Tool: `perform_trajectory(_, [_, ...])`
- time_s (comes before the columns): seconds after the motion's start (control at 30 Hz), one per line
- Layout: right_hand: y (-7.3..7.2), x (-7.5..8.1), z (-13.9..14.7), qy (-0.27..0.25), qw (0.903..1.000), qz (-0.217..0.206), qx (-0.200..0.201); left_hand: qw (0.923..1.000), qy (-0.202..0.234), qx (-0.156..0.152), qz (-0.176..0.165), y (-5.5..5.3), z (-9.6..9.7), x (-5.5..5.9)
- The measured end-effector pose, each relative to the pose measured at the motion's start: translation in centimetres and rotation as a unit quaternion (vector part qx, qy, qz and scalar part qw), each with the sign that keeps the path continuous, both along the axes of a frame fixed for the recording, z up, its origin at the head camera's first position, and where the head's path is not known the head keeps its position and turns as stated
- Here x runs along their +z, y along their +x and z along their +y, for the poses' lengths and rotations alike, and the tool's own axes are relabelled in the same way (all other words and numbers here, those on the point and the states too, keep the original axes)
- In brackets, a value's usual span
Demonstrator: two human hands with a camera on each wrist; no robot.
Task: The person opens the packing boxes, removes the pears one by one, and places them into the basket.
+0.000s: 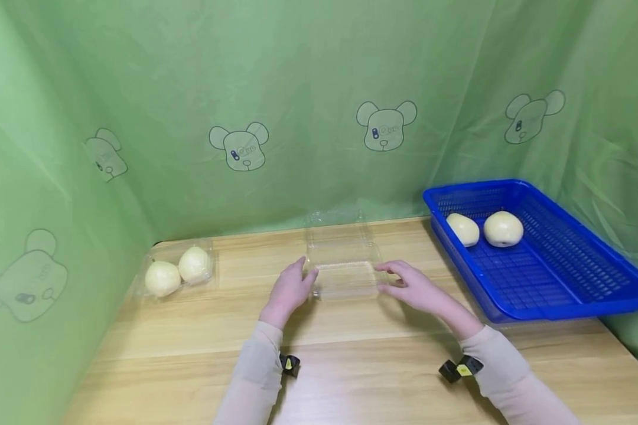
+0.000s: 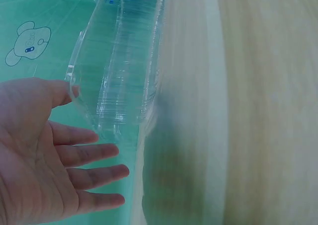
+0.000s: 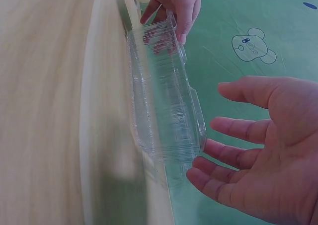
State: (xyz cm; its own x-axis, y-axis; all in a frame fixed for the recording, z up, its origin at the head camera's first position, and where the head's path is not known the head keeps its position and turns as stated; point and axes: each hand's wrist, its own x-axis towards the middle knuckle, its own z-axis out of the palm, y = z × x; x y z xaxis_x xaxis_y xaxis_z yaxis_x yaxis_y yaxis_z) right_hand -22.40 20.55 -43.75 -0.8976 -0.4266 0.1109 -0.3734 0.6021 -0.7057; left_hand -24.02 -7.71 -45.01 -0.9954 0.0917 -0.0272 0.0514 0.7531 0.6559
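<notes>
A clear plastic clamshell box (image 1: pixel 345 277) stands on the table between the two hands, its lid (image 1: pixel 336 227) folded back toward the curtain. At the box's left end is my left hand (image 1: pixel 289 289). Its thumb (image 2: pixel 62 92) reaches the rim, while the other fingers stretch out straight and spread beside the end wall. My right hand (image 1: pixel 412 287) is at the opposite end with fingers parted and loosely bent, fingertips (image 3: pixel 198 175) close to the end wall and nothing held. No fruit is inside the box.
Far left, another clear box (image 1: pixel 212 274) holds two pale pears (image 1: pixel 162 278). A blue plastic basket (image 1: pixel 574 313) at the right contains two more pale pears (image 1: pixel 503 229). Green curtain (image 1: pixel 308 118) closes off the back and sides of the wooden table (image 1: pixel 361 378).
</notes>
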Motion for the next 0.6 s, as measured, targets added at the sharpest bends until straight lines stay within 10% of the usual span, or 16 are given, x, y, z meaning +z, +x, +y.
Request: perform_trajectory(0.6, [2.5, -0.4, 3.2, 0.06, 0.9965, 0.034, -0.047, 0.9902, 0.099, -0.087, -0.044, 0.5, 2.3, -0.5])
